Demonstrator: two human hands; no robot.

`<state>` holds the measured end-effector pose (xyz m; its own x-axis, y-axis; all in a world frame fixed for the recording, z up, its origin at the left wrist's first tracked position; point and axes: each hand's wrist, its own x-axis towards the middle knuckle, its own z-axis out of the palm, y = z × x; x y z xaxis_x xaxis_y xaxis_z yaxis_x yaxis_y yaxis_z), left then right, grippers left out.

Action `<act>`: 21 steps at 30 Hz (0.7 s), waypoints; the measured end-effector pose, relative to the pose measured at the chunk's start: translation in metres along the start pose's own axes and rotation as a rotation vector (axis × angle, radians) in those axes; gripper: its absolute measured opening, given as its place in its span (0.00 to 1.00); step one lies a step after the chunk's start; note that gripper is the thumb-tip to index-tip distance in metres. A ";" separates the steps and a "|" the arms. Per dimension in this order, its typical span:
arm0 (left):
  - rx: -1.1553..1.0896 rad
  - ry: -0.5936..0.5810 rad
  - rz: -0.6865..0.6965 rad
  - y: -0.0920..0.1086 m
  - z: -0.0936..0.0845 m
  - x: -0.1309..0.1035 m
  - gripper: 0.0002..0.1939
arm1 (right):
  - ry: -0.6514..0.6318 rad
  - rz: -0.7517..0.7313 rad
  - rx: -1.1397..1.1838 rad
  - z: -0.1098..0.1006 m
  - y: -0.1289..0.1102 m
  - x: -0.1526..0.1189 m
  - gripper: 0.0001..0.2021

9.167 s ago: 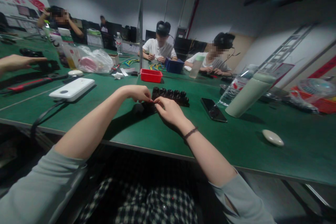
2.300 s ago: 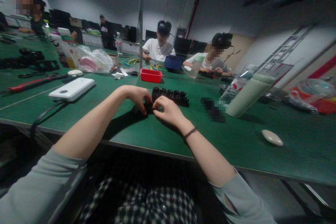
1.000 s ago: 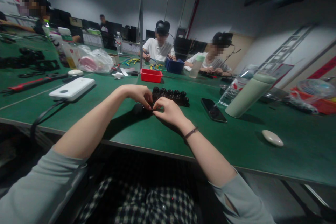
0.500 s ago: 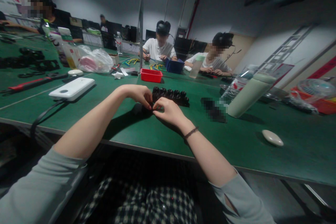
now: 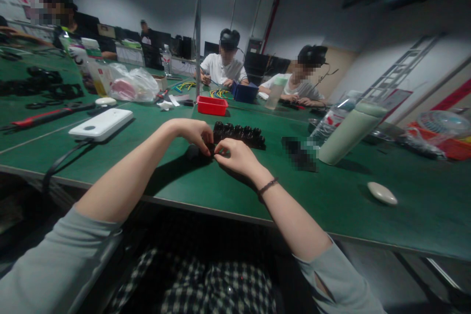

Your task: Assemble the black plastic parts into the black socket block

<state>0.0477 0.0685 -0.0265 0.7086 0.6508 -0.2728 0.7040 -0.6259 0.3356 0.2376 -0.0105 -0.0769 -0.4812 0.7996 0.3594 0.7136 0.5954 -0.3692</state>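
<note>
My left hand [image 5: 196, 133] and my right hand [image 5: 234, 153] meet over the green table [image 5: 228, 194], with fingertips nearly touching. Both pinch at a small dark piece [image 5: 211, 148] between them, low over the tabletop; its shape is mostly hidden by the fingers and shadow. Right behind my hands lies a black row of knobbly parts [image 5: 241, 135], side by side. A dark bracelet [image 5: 268, 186] circles my right wrist.
A red bin [image 5: 212, 106] and a blue bin [image 5: 245, 92] stand behind the black row. At left are a white power bank [image 5: 101, 125] and a red-handled tool [image 5: 51, 115]. A green flask [image 5: 351, 132] and a white oval object [image 5: 381, 193] are at right. People sit across the table.
Both hands keep almost the same place and pinch, with only a slight shift of the fingers. Across the table, a person's hand has moved slightly.
</note>
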 end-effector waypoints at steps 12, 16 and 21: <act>0.074 -0.007 -0.007 0.001 0.000 -0.001 0.24 | 0.008 0.015 -0.033 -0.001 -0.004 0.000 0.03; 0.074 -0.011 -0.019 0.001 0.001 0.000 0.25 | 0.007 0.022 -0.024 -0.001 -0.004 0.000 0.03; 0.055 -0.003 -0.007 -0.001 -0.001 -0.002 0.24 | -0.001 0.031 -0.021 -0.001 -0.004 0.000 0.02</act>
<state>0.0458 0.0679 -0.0258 0.7037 0.6540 -0.2777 0.7105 -0.6442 0.2832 0.2353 -0.0125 -0.0742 -0.4588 0.8177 0.3476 0.7386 0.5684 -0.3625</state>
